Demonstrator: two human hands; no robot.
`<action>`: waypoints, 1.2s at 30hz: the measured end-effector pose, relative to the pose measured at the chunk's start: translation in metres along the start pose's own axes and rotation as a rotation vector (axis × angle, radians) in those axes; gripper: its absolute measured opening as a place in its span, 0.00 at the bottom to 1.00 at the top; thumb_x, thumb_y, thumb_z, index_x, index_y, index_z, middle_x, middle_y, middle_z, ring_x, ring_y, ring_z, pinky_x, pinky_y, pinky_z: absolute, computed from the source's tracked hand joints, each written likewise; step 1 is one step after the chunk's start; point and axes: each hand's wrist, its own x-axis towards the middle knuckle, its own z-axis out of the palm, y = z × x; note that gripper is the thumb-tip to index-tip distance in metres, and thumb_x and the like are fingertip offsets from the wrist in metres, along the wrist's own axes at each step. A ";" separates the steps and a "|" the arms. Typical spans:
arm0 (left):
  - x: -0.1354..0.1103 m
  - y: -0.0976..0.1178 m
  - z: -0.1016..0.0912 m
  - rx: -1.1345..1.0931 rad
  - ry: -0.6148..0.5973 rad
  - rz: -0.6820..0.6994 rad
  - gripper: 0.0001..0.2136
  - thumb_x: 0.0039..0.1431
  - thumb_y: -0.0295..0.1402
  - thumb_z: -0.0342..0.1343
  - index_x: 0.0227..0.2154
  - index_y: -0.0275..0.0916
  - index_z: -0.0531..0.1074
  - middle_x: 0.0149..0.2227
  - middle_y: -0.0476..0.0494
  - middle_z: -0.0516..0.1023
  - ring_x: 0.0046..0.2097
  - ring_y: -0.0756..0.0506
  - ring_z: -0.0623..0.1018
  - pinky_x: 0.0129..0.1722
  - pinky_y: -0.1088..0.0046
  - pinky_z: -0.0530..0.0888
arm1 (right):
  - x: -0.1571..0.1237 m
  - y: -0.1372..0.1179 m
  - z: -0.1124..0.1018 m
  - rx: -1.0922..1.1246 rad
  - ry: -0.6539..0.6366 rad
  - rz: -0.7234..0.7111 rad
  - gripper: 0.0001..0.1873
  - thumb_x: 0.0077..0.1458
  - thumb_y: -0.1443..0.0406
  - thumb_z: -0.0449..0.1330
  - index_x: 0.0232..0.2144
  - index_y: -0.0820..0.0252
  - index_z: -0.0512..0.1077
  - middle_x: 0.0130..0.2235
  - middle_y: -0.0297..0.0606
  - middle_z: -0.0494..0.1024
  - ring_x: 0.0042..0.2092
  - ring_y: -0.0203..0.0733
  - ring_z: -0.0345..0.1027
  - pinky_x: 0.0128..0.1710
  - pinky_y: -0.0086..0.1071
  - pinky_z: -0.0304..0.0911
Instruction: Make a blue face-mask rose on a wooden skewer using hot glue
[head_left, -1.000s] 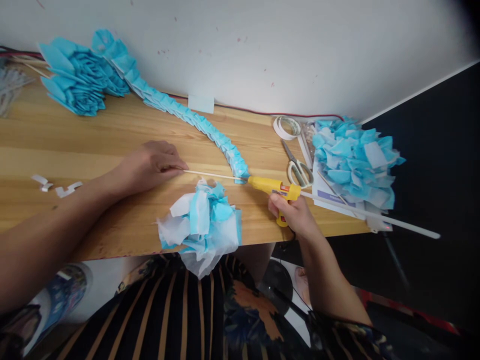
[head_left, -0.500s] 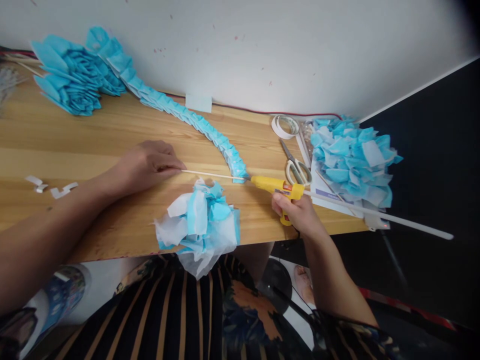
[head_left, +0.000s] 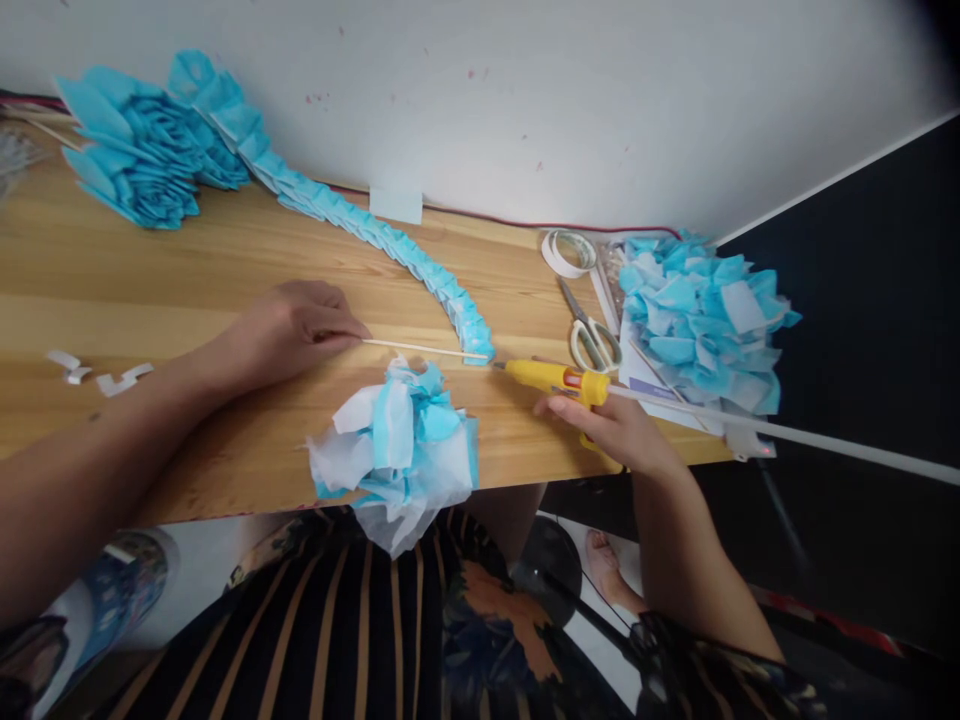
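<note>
My left hand (head_left: 307,325) pinches one end of a thin wooden stick (head_left: 420,348). The stick's far tip rests on the end of a long, curved strip of pleated blue paper (head_left: 405,245). In my right hand (head_left: 611,425) is a yellow hot glue gun (head_left: 544,376), with a long white glue stick (head_left: 787,430) poking out of its back. The gun's nozzle points left, a small gap away from the strip's end. Some of my right fingers are hidden behind the gun. A loose bunch of blue and white tissue paper (head_left: 401,440) lies at the table's front edge.
Scissors (head_left: 592,335) and a tape roll (head_left: 568,254) lie behind the gun. Another blue tissue pile (head_left: 697,310) fills the table's right end. Blue paper flowers (head_left: 150,150) are at the back left, white paper scraps (head_left: 97,375) at the left. A wall (head_left: 480,110) closes the back.
My right hand has drawn the glue gun slightly right, so its nozzle has left the stick's tip. Its grip looks looser on the handle. My left hand stays put.
</note>
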 end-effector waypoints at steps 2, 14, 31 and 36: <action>-0.001 -0.002 0.001 -0.001 0.014 0.011 0.13 0.71 0.36 0.54 0.38 0.40 0.83 0.33 0.45 0.79 0.36 0.47 0.77 0.36 0.71 0.68 | -0.002 0.000 -0.006 0.024 0.029 -0.046 0.28 0.57 0.40 0.62 0.33 0.57 0.82 0.44 0.45 0.84 0.47 0.51 0.77 0.49 0.43 0.71; 0.000 -0.001 0.001 -0.028 0.009 -0.046 0.13 0.70 0.41 0.55 0.40 0.39 0.83 0.36 0.42 0.81 0.38 0.45 0.78 0.39 0.69 0.72 | 0.033 0.013 0.013 0.301 0.119 -0.151 0.23 0.60 0.44 0.61 0.30 0.57 0.78 0.34 0.40 0.79 0.35 0.41 0.70 0.37 0.36 0.70; 0.000 0.000 -0.001 -0.016 -0.037 -0.101 0.13 0.70 0.39 0.56 0.39 0.36 0.82 0.36 0.40 0.80 0.39 0.44 0.77 0.41 0.68 0.70 | 0.036 0.031 0.025 0.267 0.104 -0.133 0.26 0.61 0.44 0.56 0.24 0.56 0.74 0.27 0.38 0.72 0.29 0.39 0.61 0.31 0.35 0.61; 0.000 0.000 0.000 -0.021 -0.034 -0.107 0.13 0.70 0.39 0.56 0.39 0.37 0.83 0.36 0.39 0.80 0.38 0.44 0.77 0.40 0.68 0.70 | 0.036 0.030 0.025 0.210 0.124 -0.071 0.27 0.58 0.41 0.57 0.22 0.55 0.72 0.26 0.39 0.72 0.28 0.41 0.61 0.29 0.35 0.61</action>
